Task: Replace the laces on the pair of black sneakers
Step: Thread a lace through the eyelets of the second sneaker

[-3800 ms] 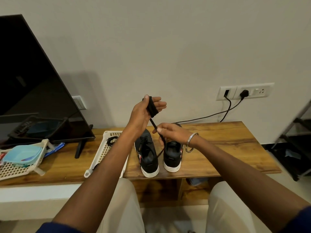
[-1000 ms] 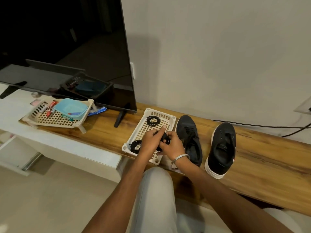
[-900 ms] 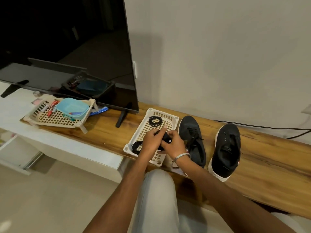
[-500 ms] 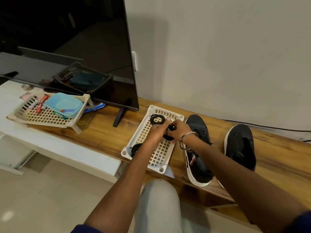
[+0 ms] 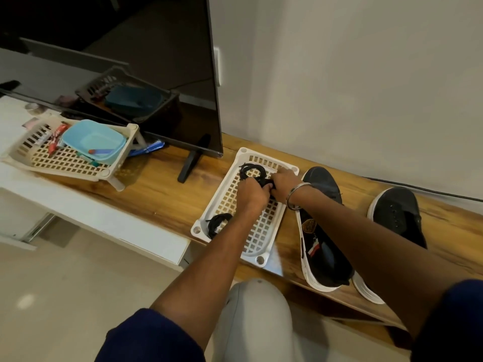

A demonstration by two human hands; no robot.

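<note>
A wooden shelf (image 5: pixel 167 194) is running along the wall ahead of me, carrying a white lattice tray (image 5: pixel 224 202), two black sneakers (image 5: pixel 322 228) (image 5: pixel 397 212) beside it, the television's foot (image 5: pixel 189 163), and a beige basket (image 5: pixel 65 158) sitting tilted at my left.

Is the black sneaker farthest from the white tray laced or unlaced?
Unlaced. The black sneaker with a white sole shows bare eyelets in rows and no lace across its tongue.
</note>
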